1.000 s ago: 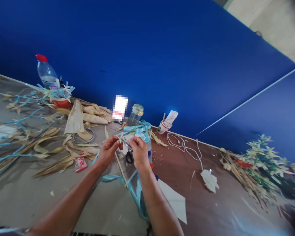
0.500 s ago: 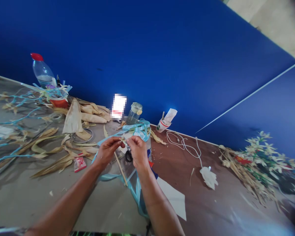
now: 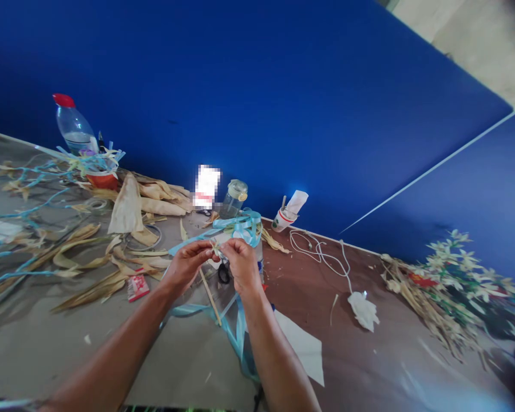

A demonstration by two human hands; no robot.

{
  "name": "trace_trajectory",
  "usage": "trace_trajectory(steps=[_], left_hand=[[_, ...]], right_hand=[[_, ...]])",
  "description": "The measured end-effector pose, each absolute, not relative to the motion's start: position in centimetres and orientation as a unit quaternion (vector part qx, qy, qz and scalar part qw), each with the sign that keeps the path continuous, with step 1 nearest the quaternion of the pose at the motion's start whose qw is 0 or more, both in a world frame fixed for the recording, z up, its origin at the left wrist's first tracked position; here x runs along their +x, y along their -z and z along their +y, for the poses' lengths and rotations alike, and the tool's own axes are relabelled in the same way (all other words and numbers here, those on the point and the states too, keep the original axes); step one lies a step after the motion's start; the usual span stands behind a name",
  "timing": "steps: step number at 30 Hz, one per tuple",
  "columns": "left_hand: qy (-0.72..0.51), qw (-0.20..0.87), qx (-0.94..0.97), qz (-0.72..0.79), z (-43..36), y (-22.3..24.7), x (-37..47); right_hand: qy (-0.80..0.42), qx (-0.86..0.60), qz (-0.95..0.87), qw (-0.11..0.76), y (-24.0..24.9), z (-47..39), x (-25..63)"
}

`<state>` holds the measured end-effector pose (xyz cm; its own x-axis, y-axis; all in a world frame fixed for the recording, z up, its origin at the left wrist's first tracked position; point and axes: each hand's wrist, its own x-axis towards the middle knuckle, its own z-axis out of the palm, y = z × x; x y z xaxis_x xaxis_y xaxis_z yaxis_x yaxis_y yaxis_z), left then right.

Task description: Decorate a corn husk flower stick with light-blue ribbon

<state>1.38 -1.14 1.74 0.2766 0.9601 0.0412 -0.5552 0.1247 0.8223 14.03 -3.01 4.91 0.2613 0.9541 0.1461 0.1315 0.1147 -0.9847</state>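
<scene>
Between my two hands is a small pale star-shaped flower (image 3: 215,247), which looks made of husk strips. My left hand (image 3: 189,262) pinches it from the left with thumb and forefinger. From the right, my right hand (image 3: 241,262) has its fingertips closed at the flower's other side; the exact hold is partly hidden. Just under the hands lie black-handled scissors (image 3: 224,273) and a thin wooden stick (image 3: 210,297). Light blue ribbon (image 3: 240,332) runs beneath my right forearm, with more blue ribbon (image 3: 251,220) heaped behind the hands.
Dried corn husks (image 3: 126,209) spread over the left side, near a red packet (image 3: 137,287) and a capped bottle (image 3: 74,129). A glass jar (image 3: 234,200) and a white cup (image 3: 282,220) stand against the blue panel. Rightward lie a white cable (image 3: 321,252) and bunched artificial flowers (image 3: 463,269).
The flower's star shape now shows more plainly between my fingertips. Both hands stay in nearly the same place, and the things on the table have not moved.
</scene>
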Motion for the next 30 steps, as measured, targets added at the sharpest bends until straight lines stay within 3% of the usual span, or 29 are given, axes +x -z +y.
trace_trajectory(steps=[8,18,30], left_hand=[[-0.536,0.709,0.394,0.236,-1.0,-0.9,1.3],[-0.532,0.711,0.397,0.233,-1.2,-1.2,1.3],[-0.531,0.715,0.386,0.240,-1.0,-0.5,1.2]], right_hand=[[-0.395,-0.559,-0.464,0.562,-5.6,-3.2,14.0],[-0.546,-0.514,-0.368,0.549,-6.4,-3.3,13.7],[-0.580,-0.494,-0.310,0.570,-6.7,-3.4,13.8]])
